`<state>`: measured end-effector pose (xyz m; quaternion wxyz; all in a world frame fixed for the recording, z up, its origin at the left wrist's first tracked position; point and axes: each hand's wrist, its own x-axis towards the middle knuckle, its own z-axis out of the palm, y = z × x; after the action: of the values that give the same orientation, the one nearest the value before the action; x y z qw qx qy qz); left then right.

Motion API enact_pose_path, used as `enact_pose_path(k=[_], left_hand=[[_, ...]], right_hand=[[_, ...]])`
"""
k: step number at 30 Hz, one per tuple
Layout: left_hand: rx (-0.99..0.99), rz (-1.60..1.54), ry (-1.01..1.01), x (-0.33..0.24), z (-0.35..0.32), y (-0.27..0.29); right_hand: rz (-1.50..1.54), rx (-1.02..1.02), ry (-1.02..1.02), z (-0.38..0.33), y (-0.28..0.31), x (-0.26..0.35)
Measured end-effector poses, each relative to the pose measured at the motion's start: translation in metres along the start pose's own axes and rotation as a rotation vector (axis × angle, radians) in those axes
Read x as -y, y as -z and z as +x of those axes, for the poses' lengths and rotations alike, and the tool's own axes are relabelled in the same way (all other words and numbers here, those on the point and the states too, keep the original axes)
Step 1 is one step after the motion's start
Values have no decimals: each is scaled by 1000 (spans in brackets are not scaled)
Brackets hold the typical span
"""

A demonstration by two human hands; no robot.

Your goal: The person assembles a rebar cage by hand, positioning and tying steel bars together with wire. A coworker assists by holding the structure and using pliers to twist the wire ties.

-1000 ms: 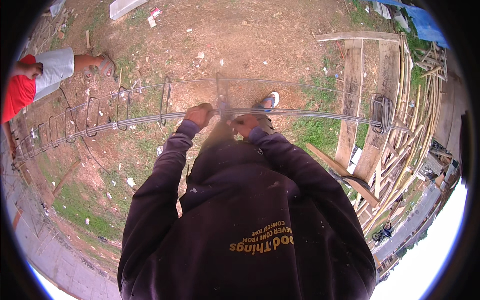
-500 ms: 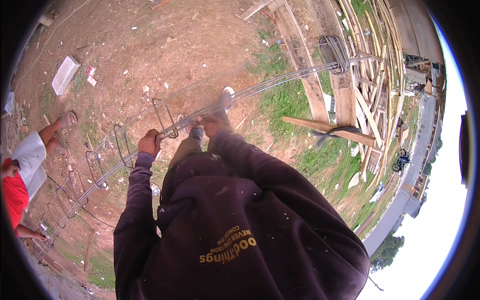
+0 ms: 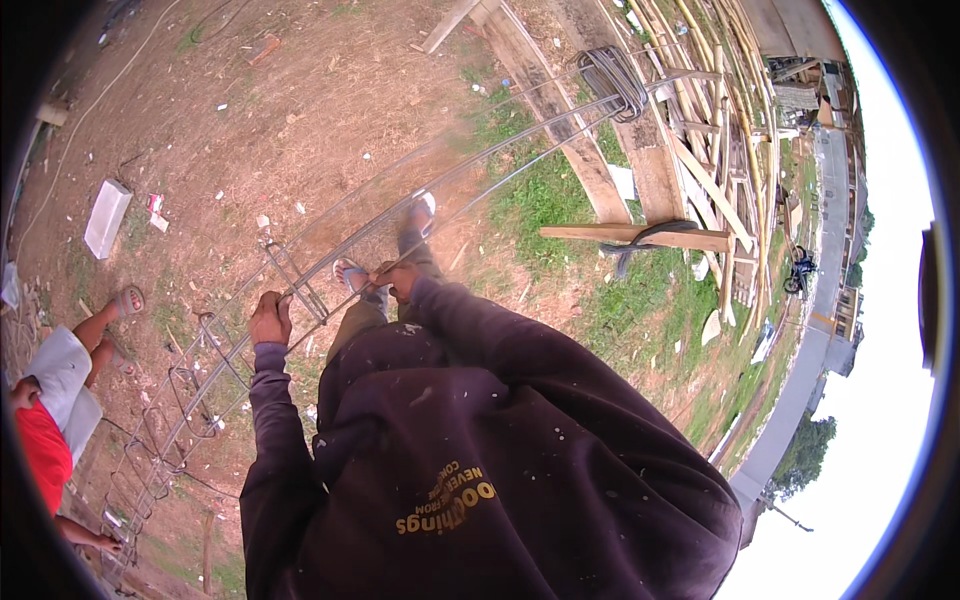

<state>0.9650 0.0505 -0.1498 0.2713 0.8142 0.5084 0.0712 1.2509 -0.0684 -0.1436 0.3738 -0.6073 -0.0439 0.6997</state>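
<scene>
Shifted leftward, both hands' grip encloses rebar cage.

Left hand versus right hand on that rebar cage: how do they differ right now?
The left hand grips the rebar cage farther out to the side, right beside a square stirrup; the right hand grips nearer the body's middle, on a bare stretch of bars. The left arm reaches out nearly straight, while the right arm is bent. Both hands are closed around the long bars, and both sleeves are dark.
</scene>
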Motion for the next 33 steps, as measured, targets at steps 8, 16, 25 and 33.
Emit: enact_pose_path(k=[8, 16, 25, 33], left_hand=[[64, -1, 13, -5, -3, -6], [202, -147, 130, -4, -23, -24], [-13, 325, 305, -40, -27, -22], [-486, 211, 255, -239, 35, -81]], right_hand=[[1, -89, -69, -23, 2, 13], [-493, -262, 242, -48, 109, 58], [-266, -1182, 522, -93, 471, 243], [-397, -1280, 297, -36, 717, 382]])
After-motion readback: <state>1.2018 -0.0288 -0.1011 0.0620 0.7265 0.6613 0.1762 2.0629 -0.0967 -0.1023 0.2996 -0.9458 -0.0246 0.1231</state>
